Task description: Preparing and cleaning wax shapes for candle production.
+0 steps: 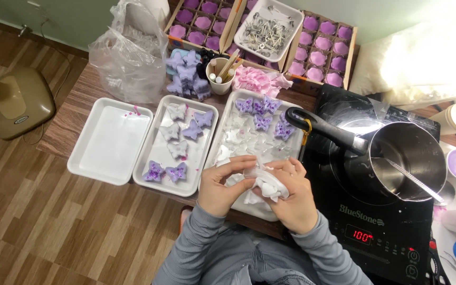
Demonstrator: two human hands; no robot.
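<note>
Left hand: the left hand (222, 182) is curled, fingers pinching one edge of a white butterfly-shaped mould (264, 184).
Right hand: the right hand (293, 195) is closed around the other side of the same mould, thumb pressed on its top.
Mould position: held between both hands, just above the near end of the right-most white tray (222, 138).
Right tray contents: purple butterfly candles (262, 113) at the far end; clear empty moulds (249, 140) in the middle.
Middle tray: a white tray (151, 158) carries grey and purple butterfly shapes.
Left tray: a white tray (109, 140) lies beside it, with a few purple specks at its far corner.
Cooker: a black induction hob (376, 227) stands just right of the hands, display lit red.
Pot: a steel saucepan (407, 158) sits on the hob, black handle toward the trays, a metal rod resting inside.
Far edge: cardboard boxes of purple candles (320, 50) and a tray of metal wick holders (267, 31).
</note>
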